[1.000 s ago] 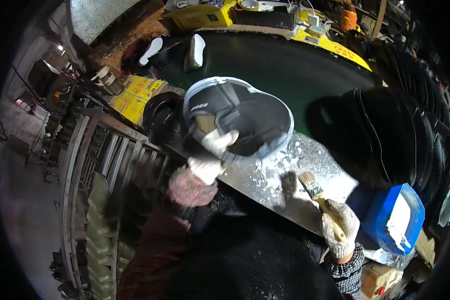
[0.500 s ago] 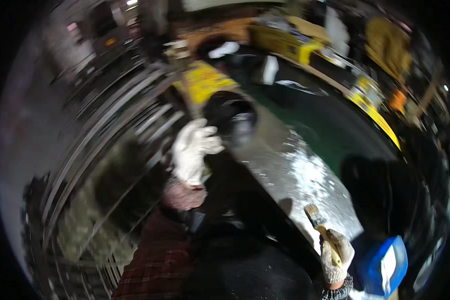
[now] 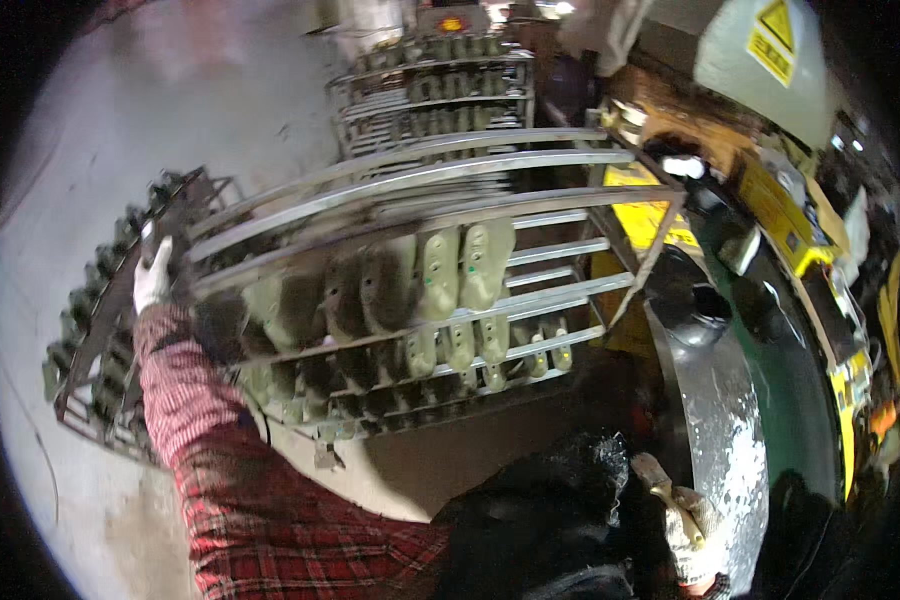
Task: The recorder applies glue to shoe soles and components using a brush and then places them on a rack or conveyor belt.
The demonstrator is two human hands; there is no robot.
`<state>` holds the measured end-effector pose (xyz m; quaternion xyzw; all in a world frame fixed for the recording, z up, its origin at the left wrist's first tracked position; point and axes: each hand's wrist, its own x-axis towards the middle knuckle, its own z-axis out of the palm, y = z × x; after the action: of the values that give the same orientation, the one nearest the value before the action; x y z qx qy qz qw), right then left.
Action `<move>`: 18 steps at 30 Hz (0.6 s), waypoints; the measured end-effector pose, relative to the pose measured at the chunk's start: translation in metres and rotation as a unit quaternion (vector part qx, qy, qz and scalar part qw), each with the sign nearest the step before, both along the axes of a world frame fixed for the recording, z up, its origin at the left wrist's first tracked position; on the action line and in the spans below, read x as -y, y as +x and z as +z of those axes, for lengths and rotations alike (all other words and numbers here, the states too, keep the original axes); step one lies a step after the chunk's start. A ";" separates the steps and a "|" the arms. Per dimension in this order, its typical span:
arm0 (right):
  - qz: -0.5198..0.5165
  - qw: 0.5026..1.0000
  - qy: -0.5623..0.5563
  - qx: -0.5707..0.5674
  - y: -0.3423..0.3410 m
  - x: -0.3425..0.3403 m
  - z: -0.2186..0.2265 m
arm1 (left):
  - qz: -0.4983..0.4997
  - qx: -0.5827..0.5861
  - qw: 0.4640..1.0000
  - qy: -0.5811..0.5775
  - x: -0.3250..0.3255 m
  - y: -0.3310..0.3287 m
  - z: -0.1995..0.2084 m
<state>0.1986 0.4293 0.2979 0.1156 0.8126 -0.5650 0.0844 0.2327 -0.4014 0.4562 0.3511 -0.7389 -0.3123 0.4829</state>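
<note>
- The near metal rack (image 3: 570,200) stretches out in front of the worker, its rails running crosswise and its tiers loaded with greenish-grey shoe lasts (image 3: 483,265), soles mostly facing us.
- At that rack's left end is the worker's left hand (image 3: 153,278), in a white knit glove, the arm stretched far out in a red plaid sleeve (image 3: 270,500); I can't tell whether its fingers are closed on anything.
- Just left of the near rack, a lower rack (image 3: 80,408) carries more dark pieces along its edge.
- Nearer the worker than the rack's right end, the gloved right hand (image 3: 690,535) is wrapped around a paintbrush (image 3: 658,482), its bristle end poking out beyond the fist.
- To the right of the rack sits a metal sheet (image 3: 705,385) splashed with white, with a green worktop (image 3: 802,400) alongside.
- Close by the rack's right end there's yellow cardboard (image 3: 635,215), and a glossy black rounded piece (image 3: 678,290) near it.
- Behind the rack, another tiered rack (image 3: 515,97) is filled with similar lasts.
</note>
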 end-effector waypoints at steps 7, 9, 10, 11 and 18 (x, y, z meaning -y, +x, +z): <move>0.087 0.940 0.199 -0.264 0.015 0.011 0.009 | 0.191 0.057 0.979 0.030 0.085 -0.012 -0.009; 0.057 0.941 0.202 -0.264 0.020 0.013 0.007 | 0.024 -0.122 0.979 0.160 0.044 -0.055 -0.021; 0.061 0.941 0.197 -0.268 0.023 0.014 0.006 | 0.003 -0.163 0.963 0.214 0.017 -0.053 -0.015; 0.054 0.942 0.195 -0.269 0.027 0.010 -0.002 | -0.015 -0.207 0.942 0.264 0.001 -0.041 -0.008; -0.024 0.996 -0.021 -0.088 0.054 -0.021 -0.010 | -0.414 -0.341 0.798 0.276 -0.231 -0.061 -0.026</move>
<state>0.2530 0.4504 0.2877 0.0829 0.8019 -0.5917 0.0010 0.1714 -0.1700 0.4304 0.0005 -0.4842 -0.7726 0.4107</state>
